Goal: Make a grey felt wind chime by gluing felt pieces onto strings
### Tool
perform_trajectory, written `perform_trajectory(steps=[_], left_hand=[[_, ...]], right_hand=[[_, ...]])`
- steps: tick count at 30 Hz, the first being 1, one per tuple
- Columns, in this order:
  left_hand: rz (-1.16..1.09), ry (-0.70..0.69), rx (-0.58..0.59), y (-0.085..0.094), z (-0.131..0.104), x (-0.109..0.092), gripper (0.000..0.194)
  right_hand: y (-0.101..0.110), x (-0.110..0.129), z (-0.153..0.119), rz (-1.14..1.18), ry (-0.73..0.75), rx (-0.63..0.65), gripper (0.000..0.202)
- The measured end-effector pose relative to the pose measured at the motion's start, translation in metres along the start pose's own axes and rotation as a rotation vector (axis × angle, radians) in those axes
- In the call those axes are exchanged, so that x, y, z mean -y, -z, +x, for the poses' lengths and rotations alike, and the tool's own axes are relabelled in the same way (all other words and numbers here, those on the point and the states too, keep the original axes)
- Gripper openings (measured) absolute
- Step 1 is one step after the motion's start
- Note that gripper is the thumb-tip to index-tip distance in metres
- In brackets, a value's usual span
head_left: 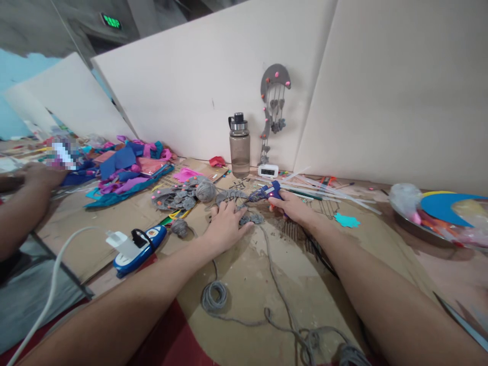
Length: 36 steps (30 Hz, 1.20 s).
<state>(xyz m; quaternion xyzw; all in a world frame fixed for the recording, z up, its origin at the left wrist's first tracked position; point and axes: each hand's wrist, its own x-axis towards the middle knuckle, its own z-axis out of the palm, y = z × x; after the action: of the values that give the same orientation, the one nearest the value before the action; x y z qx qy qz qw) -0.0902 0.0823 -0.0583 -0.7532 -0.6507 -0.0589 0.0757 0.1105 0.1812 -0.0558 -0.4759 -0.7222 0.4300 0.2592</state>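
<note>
My right hand (286,206) is wrapped round a blue glue gun (269,190), its nozzle pointing left. Spread over a grey yarn-covered piece (251,218), my left hand (227,223) rests with fingers apart; what lies beneath the palm is hidden. Left of it are a ball of grey yarn (206,190), a smaller grey ball (179,227) and grey decorated pieces (168,199). Loose grey yarn (272,269) trails toward me over the cardboard (244,284), with a coil (214,296) at its left.
Behind stand a bottle (240,152) and a white clock (268,171). At left are a blue power strip (139,250), felt scraps (122,162) and another person's arm (26,203). A metal bowl (430,234) sits right; scissors-like metal (461,320) lies nearer.
</note>
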Motion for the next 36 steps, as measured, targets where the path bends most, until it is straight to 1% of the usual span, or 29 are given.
perform_trajectory(steps=[3,6,9,13,17,20,25,29,32,36], left_hand=[[0.0,0.007,0.01,0.0003,0.0003,-0.0002,0.053],[0.003,0.005,0.008,0.0003,0.0004,0.0,0.053],[0.002,0.002,0.006,0.0,0.0002,0.0003,0.054],[0.001,0.007,0.015,0.0005,-0.0003,-0.0001,0.054],[0.002,0.009,0.011,0.0014,-0.0008,-0.0007,0.054],[0.0,0.007,0.013,0.0016,-0.0009,-0.0004,0.054],[-0.008,-0.005,0.001,0.0002,-0.0004,0.0008,0.054],[-0.003,0.0,0.006,-0.0008,0.0,0.0003,0.054],[0.002,0.011,0.016,-0.0002,-0.0001,-0.0005,0.054],[-0.001,0.002,0.009,0.0013,-0.0005,-0.0006,0.054]], right_hand=[[-0.0013,-0.0008,0.0021,-0.024,0.003,0.02,0.02],[-0.0033,-0.0025,0.004,-0.049,0.002,-0.018,0.019],[-0.0031,-0.0042,0.0038,-0.003,-0.008,-0.044,0.019],[0.0011,-0.0026,0.0008,0.062,-0.011,-0.013,0.017],[0.0033,0.0026,-0.0012,0.015,-0.02,0.011,0.017],[0.0028,0.0039,-0.0011,0.0,-0.039,0.007,0.018],[0.0035,0.0003,-0.0005,0.073,-0.019,-0.005,0.017],[0.0029,-0.0005,0.0011,0.027,-0.027,0.024,0.017],[0.0012,-0.0005,0.0021,-0.003,-0.032,0.002,0.019],[0.0,-0.0008,0.0003,0.099,-0.016,-0.026,0.017]])
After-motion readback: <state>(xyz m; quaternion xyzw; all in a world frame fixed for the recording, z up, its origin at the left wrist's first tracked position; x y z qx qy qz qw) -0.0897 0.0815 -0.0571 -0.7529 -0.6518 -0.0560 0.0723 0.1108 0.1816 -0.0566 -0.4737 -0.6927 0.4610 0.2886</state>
